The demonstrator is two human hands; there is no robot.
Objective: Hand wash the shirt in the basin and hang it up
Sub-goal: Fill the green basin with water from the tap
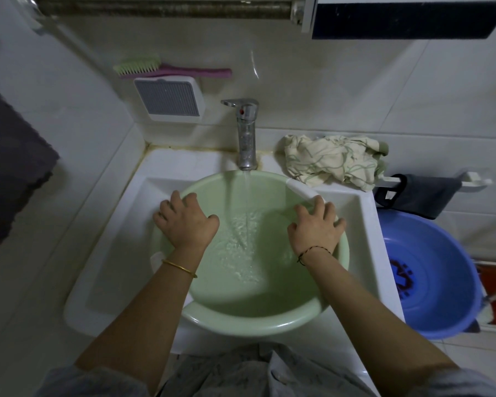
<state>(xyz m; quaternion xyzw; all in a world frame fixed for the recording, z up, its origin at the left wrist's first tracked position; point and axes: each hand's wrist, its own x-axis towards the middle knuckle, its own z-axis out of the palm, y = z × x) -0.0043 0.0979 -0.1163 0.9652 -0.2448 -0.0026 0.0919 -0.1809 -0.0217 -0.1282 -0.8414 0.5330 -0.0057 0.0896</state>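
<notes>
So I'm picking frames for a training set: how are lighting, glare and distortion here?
Head view: dim, flat indoor light with a greenish cast; wide-angle bending bows the tile lines and sink edges near the borders; a small glare streak on the wall tile above the faucet; both hands on the green basin rim and the running water are sharp; the corners darken and soften.

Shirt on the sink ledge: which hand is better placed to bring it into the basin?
Right hand: it grips the green basin rim on the side where the shirt lies crumpled. The left hand would cross the tap's stream.
</notes>
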